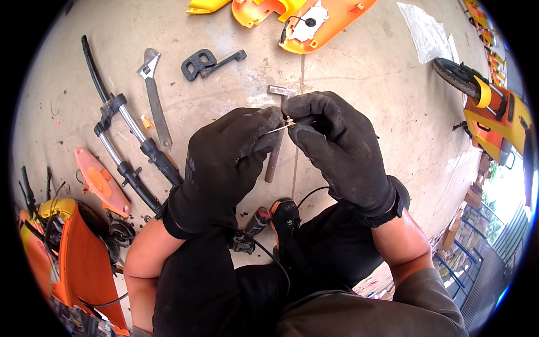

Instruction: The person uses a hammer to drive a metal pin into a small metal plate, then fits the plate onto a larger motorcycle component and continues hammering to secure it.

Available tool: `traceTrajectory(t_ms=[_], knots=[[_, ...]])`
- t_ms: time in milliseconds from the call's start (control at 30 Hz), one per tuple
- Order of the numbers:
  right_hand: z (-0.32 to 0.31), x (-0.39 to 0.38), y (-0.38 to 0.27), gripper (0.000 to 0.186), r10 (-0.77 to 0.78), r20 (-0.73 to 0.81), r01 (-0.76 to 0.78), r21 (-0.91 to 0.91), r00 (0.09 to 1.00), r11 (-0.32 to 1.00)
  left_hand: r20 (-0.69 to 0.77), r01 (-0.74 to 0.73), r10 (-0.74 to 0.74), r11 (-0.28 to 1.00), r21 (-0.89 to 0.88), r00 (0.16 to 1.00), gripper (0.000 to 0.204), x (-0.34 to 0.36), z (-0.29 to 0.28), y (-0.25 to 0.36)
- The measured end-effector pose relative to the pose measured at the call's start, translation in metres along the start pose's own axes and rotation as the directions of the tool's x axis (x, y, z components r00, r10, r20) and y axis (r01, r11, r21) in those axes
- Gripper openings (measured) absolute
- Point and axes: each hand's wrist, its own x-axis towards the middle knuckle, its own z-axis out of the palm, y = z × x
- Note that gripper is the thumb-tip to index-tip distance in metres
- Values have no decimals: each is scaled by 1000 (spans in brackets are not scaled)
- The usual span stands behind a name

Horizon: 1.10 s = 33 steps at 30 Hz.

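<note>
Both my hands wear black work gloves and meet above the floor in front of my knees. My left hand (227, 157) is closed in a pinch on a thin silvery wire (277, 130). Right beside it, my right hand (342, 146) pinches a small brass-coloured metal fitting (289, 122) at the wire's end. The fingers partly cover both pieces. A black cable (264, 247) lies across my lap, and a piece of cable shows below my right hand; where they join is hidden. Beneath my hands a hammer (272, 165) lies on the floor, its handle partly covered.
Left on the concrete lie an adjustable wrench (154, 95), a fork assembly (130, 121) and a pink-orange panel (101, 181). A pedal with crank (199, 64) sits farther off. Orange body panels (331, 25) lie ahead. A power tool (250, 229) is by my shoe. At right stands an orange-yellow two-wheeler (494, 121).
</note>
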Motion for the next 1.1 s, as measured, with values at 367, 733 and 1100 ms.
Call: traceTrajectory(t_ms=[367,733,1100], knots=[[0,1,3,28,-12,2,12,14,1000,1000,-15,-31,32,998,63,999,33,1,-3,3],[-1,1,2,28,-47,-8,47,-60,999,997,-57,-80,80,997,3,995,35,6,-5,6],[1,0,9,28,-81,-33,81,4,996,997,-43,-99,100,995,19,994,36,7,-6,6]])
